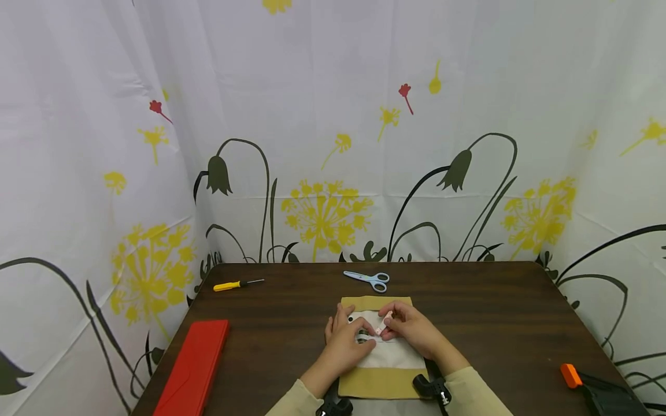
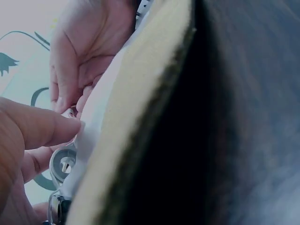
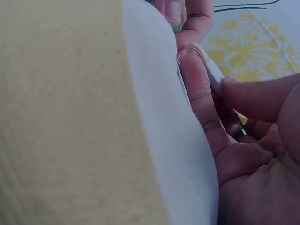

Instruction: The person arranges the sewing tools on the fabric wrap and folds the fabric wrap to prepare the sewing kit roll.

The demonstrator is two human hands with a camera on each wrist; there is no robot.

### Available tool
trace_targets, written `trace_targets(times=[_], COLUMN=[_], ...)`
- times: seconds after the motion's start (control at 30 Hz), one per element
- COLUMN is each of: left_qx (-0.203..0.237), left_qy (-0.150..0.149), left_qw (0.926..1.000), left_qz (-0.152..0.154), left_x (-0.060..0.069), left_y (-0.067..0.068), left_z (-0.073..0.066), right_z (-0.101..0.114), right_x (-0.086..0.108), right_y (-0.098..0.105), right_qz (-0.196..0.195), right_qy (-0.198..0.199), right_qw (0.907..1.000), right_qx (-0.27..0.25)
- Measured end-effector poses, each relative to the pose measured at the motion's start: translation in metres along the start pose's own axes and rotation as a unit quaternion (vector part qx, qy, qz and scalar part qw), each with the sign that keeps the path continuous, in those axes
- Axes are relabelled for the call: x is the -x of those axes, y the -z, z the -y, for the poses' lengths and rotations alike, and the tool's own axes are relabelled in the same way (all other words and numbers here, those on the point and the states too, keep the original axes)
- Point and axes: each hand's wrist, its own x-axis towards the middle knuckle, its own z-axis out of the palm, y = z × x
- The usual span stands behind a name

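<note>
A mustard-and-white fabric piece [image 1: 382,382] lies flat at the front middle of the table. Over its white part, my right hand [image 1: 416,330] pinches a small white piece [image 1: 384,323] with pinkish marks between thumb and fingers; in the right wrist view this white piece [image 3: 214,77] looks thin and flat. My left hand [image 1: 343,344] is over the fabric's left side, thumb and index finger curved near small dark-and-white items [image 1: 362,335]. A grey ring-shaped item [image 2: 64,161] shows beside its fingers in the left wrist view. Whether those fingers grip anything is unclear.
Light blue scissors [image 1: 369,280] lie behind the fabric, and a yellow-handled screwdriver [image 1: 236,285] at the back left. A red flat case [image 1: 193,367] sits at the left front. An orange-and-black object [image 1: 598,387] is at the right edge. A patterned curtain [image 1: 333,115] surrounds the table.
</note>
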Motion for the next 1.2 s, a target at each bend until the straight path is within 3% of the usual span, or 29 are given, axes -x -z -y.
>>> trace_targets(times=[0.2,0.6,0.9,1.2], left_qx=[-0.01,-0.008,0.023,0.02], left_qy=[-0.026,-0.001,-0.025,-0.013], left_qw=[0.9994,1.0,0.9993,0.9997], left_qz=[-0.019,0.005,-0.017,0.001], left_x=[0.0042,0.0031,0.0018,0.0006], left_y=[-0.0029,-0.0008,-0.0027,-0.0002], left_z=[0.0014,0.0011,0.0032,0.0018], right_z=[-0.0004,0.0037,0.0051,0.0049], right_x=[0.002,0.0028,0.0002,0.0006], right_y=[-0.0034,-0.0064,-0.0048,-0.0054], right_qz=[0.005,0.004,-0.015,-0.005], right_qy=[0.004,0.001,0.001,0.0], right_qw=[1.0,1.0,0.9995,0.9994], right_qx=[0.001,0.003,-0.027,0.033])
